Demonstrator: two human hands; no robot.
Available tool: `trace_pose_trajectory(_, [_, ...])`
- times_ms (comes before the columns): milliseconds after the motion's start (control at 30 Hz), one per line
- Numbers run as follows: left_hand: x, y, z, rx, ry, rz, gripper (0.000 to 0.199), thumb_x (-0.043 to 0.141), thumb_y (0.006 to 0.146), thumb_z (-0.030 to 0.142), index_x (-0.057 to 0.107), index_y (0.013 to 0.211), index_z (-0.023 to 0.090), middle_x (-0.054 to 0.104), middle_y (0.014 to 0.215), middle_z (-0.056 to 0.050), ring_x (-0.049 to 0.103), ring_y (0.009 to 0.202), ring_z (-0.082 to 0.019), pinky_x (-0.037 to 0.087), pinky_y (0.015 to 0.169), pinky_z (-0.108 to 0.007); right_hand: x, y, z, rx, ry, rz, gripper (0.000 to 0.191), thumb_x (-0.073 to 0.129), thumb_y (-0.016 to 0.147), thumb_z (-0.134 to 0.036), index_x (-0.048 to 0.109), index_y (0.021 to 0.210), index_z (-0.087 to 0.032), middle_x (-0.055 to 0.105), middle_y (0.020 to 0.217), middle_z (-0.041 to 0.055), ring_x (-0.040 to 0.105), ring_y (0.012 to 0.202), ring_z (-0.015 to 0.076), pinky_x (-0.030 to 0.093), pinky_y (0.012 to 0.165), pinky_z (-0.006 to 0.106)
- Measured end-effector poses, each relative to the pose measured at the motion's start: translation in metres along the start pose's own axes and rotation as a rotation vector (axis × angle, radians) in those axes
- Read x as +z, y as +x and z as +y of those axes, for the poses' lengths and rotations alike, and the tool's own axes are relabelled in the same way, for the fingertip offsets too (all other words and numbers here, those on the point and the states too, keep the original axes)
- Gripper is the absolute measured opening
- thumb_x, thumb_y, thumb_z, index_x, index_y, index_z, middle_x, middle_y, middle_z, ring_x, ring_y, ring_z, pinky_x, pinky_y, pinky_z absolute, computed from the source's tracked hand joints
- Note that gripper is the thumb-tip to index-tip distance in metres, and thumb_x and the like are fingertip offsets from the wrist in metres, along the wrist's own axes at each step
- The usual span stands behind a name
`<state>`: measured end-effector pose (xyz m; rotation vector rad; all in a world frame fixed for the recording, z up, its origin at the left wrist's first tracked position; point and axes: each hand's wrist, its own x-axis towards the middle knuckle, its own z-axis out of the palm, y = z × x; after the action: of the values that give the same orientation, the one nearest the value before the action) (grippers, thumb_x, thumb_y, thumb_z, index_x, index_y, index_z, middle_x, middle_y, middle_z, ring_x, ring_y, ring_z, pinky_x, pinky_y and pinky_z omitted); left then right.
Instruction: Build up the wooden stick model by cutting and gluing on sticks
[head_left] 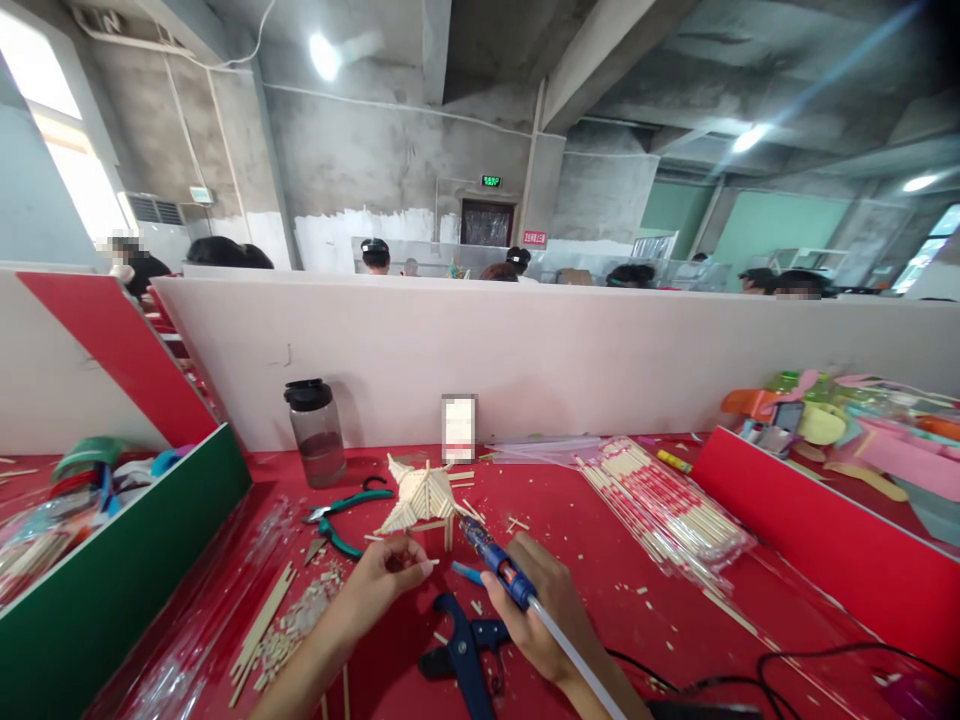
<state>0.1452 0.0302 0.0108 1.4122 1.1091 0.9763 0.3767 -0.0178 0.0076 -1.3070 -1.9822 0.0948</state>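
My left hand [394, 572] pinches a short pale wooden stick piece [432, 563] between thumb and fingertips. Wrapped around a blue hot glue gun [496, 558] is my right hand [541, 598]; a long whitish glue stick [574, 655] runs out of the gun's back end. The gun's nozzle points at a roof-like model of pale sticks [421, 496], which stands just beyond both hands. Between my forearms lies a dark blue hand cutter [463, 650]. Green-handled pliers [341, 522] rest left of the model.
A dark-lidded bottle [315, 435] stands at the back left. Bagged chopsticks [660, 500] lie on the right, cut sticks and scraps [289, 620] on the left. Green [150, 580] and red [825, 520] side boards flank the red table. A black cable [825, 652] crosses the front right.
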Motion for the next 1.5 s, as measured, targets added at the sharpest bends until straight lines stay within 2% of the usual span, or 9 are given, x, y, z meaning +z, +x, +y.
trace_pose_trajectory(267, [0.009,-0.001,-0.009,-0.003,-0.079,-0.027,0.037,0.081,0.066,0.049,0.067,0.061,0.015,0.063,0.056,-0.003,0.056,0.054,-0.017,0.040,0.057,-0.025,0.000,0.001,-0.001,-0.001,0.004,0.048,0.023,0.050,0.096,-0.036,0.050,0.077,-0.023,0.058,0.077,0.0038,0.058,0.071,0.0194,0.041,0.060,0.028])
trace_pose_trajectory(567, [0.012,0.000,-0.015,0.012,-0.110,-0.015,0.037,0.082,0.065,0.048,0.066,0.065,0.015,0.061,0.059,-0.002,0.055,0.055,-0.015,0.040,0.057,-0.025,0.000,0.001,-0.001,0.003,-0.011,0.059,0.024,0.049,0.096,-0.037,0.050,0.076,-0.023,0.058,0.075,0.0033,0.058,0.068,0.0190,0.039,0.059,0.027])
trace_pose_trajectory(800, [0.012,0.000,-0.013,0.000,-0.096,-0.006,0.041,0.082,0.063,0.052,0.063,0.065,0.015,0.057,0.059,0.000,0.051,0.056,-0.014,0.038,0.057,-0.024,0.002,0.001,0.000,0.000,-0.043,0.044,0.027,0.047,0.098,-0.038,0.048,0.075,-0.023,0.058,0.074,0.0035,0.057,0.068,0.0191,0.037,0.059,0.029])
trace_pose_trajectory(1100, [0.012,0.002,-0.014,-0.012,-0.069,-0.024,0.043,0.080,0.064,0.054,0.061,0.068,0.015,0.057,0.060,0.001,0.051,0.058,-0.013,0.039,0.059,-0.024,0.008,0.000,0.003,-0.015,-0.059,0.100,0.030,0.047,0.098,-0.040,0.047,0.074,-0.023,0.056,0.069,0.0017,0.056,0.062,0.0176,0.034,0.056,0.028])
trace_pose_trajectory(1300, [0.012,0.002,-0.018,-0.015,-0.056,-0.044,0.044,0.079,0.067,0.055,0.061,0.070,0.015,0.059,0.059,0.001,0.052,0.056,-0.013,0.039,0.057,-0.025,0.007,0.001,0.001,-0.014,-0.038,0.057,0.029,0.047,0.098,-0.039,0.048,0.075,-0.023,0.057,0.070,0.0017,0.058,0.064,0.0180,0.035,0.056,0.028])
trace_pose_trajectory(1500, [0.012,0.002,-0.019,-0.024,-0.085,-0.053,0.045,0.079,0.066,0.055,0.060,0.071,0.015,0.059,0.057,0.001,0.054,0.053,-0.013,0.040,0.055,-0.024,0.001,0.001,0.000,0.016,0.077,-0.007,0.024,0.048,0.098,-0.036,0.049,0.078,-0.022,0.057,0.078,0.0028,0.057,0.070,0.0177,0.038,0.060,0.027])
